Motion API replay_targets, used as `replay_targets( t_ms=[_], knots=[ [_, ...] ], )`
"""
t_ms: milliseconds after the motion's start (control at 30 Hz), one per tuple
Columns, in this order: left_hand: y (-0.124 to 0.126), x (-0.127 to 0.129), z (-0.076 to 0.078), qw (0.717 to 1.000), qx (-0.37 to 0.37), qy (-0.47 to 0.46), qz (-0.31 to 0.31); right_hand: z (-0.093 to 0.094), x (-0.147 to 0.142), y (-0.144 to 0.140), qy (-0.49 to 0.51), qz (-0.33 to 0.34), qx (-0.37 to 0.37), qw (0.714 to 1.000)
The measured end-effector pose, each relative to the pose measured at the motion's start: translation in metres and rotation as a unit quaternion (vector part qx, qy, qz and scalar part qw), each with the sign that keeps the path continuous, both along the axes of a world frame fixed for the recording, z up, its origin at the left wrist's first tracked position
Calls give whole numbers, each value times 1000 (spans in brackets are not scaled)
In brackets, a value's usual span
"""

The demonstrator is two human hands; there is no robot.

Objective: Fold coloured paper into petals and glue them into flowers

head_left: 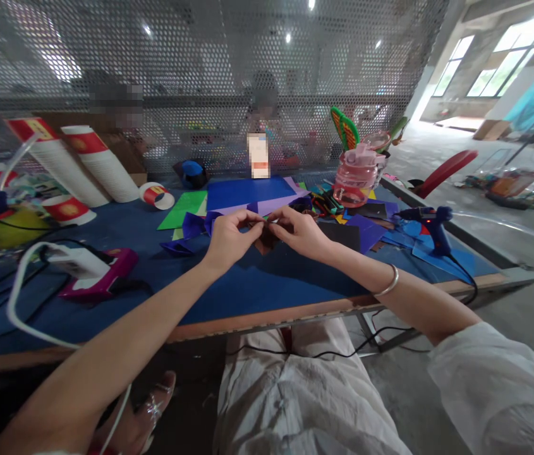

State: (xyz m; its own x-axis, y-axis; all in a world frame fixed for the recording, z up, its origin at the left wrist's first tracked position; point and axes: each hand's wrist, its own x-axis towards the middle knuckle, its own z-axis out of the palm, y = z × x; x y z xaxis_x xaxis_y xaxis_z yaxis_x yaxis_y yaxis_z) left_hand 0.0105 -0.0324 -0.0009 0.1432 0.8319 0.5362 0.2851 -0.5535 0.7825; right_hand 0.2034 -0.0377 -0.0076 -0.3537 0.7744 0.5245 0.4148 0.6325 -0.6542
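Between my hands, just above the blue tabletop, is a small piece of brown paper (265, 242), partly covered by my fingers. My left hand (234, 237) pinches its left side between thumb and fingers. From the right, my right hand (299, 232) pinches it too, the fingertips of both hands almost meeting. Folded purple paper (194, 225) lies beside my left hand. Behind the hands are a dark blue sheet (250, 191) and a green sheet (184, 208). A black sheet (341, 236) rests to the right of my right hand.
A glue gun (430, 227) stands at the right with its cable over the edge. A pink bottle (356, 177) is behind it. Leaning stacks of paper cups (100, 164) rise at the left, near a magenta power strip (100, 278) with cables. A perforated screen (219, 76) closes the back.
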Motion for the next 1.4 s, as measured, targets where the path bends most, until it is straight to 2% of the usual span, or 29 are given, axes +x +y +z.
replay_targets(
  t_ms=[133, 267, 467, 700, 767, 900, 1033, 1233, 1400],
  knots=[
    [-7, 2, 1, 993, 90, 70, 29, -3, -2, 3, 2, 3, -6, 1000],
    [-11, 4, -1, 989, 115, 90, 31, -2, -3, 1, 1, 5, -1, 1000],
    [-12, 8, -5, 997, 40, 59, 15, -2, -6, -3, -21, -12, 40, 999],
    [-12, 10, -11, 998, -1, 48, 38, -9, -8, -11, -88, -37, 114, 989],
    [-8, 11, -12, 999, -20, 20, 21, -8, -8, -10, -83, -43, 102, 990],
    [2, 12, -11, 997, -51, -52, -20, -3, -7, -5, -10, -45, 23, 999],
    [3, 11, -10, 993, -78, -74, -42, 2, -6, -2, 13, -64, -32, 997],
    [-1, 13, -9, 989, -94, -95, -59, 1, -5, -2, -2, -85, -11, 996],
    [-5, 14, -5, 971, -174, -139, -89, 3, -5, -4, -26, -79, 4, 997]
  ],
)
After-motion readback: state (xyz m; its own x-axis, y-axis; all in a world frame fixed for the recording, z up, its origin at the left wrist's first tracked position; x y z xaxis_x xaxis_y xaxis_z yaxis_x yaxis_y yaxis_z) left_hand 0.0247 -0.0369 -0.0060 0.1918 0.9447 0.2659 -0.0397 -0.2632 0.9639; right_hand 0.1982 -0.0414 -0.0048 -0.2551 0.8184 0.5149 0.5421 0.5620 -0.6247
